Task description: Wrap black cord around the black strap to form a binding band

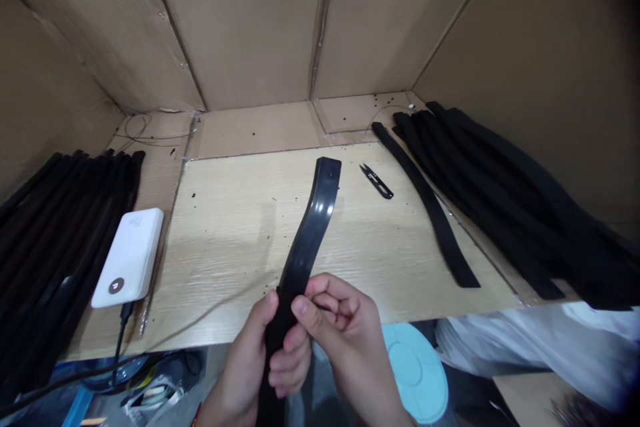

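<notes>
I have the glossy black strip (314,223) held up over the near side of the worktop (225,227), its bare end pointing away and its lower part inside a matte black sleeve (283,320). My left hand (244,357) is wrapped around the sleeve, apparently to steady both layers; my right hand (350,337) pinches the sleeve's edge near its mouth, probably for finer control of it.

Right of the strip lie the thread snips (377,181), likely put there for easy reach. Further right rests a single dark band (430,213), perhaps kept apart for easy pickup from the right-hand pile (490,187) beyond it. Left of the strip sits a white power bank (133,247), cabled, beside the left-hand pile (65,213).
</notes>
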{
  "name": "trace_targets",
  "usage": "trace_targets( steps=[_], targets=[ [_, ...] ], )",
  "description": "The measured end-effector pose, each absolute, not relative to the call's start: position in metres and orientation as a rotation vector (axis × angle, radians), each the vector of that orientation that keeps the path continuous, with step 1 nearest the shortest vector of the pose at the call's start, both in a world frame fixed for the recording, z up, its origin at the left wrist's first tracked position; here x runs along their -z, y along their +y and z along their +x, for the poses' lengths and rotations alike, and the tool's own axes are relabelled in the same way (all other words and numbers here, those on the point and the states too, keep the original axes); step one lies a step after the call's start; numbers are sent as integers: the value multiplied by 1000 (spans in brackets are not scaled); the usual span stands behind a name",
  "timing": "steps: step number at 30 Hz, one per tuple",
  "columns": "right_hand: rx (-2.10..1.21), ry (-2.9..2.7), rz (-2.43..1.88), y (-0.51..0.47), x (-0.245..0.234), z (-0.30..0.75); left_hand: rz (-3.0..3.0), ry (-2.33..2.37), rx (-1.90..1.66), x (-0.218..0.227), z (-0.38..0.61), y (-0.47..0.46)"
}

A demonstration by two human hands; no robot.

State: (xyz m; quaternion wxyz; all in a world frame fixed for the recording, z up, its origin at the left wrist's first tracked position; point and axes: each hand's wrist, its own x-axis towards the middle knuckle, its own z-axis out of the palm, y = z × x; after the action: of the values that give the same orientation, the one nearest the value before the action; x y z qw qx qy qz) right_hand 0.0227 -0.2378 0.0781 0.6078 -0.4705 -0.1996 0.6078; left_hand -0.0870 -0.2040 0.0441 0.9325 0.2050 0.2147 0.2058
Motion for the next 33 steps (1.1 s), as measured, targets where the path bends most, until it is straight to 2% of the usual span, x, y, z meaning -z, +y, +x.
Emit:
trace_targets(
  steps=[3,9,14,23,27,33],
  targets=[
    [-1326,-469,-1142,-239,-78,20,485,489,-409,-45,-88,-203],
    [-1300,-447,-1178,-237,-80,18,879,906,-529,-59,-86,-206],
    [-1411,-468,-1075,-237,-79,18,942,1062,-619,-67,-85,-211],
    [-1367,-510,-797,-249,-65,12,805,999,-634,-75,-91,-214],
    [-1457,-530,-784,-247,-66,21,766,921,-608,-67,-94,-214],
    [-1611,-708,-710,-239,-72,36,492,473,-339,-45,-96,-205]
  ],
)
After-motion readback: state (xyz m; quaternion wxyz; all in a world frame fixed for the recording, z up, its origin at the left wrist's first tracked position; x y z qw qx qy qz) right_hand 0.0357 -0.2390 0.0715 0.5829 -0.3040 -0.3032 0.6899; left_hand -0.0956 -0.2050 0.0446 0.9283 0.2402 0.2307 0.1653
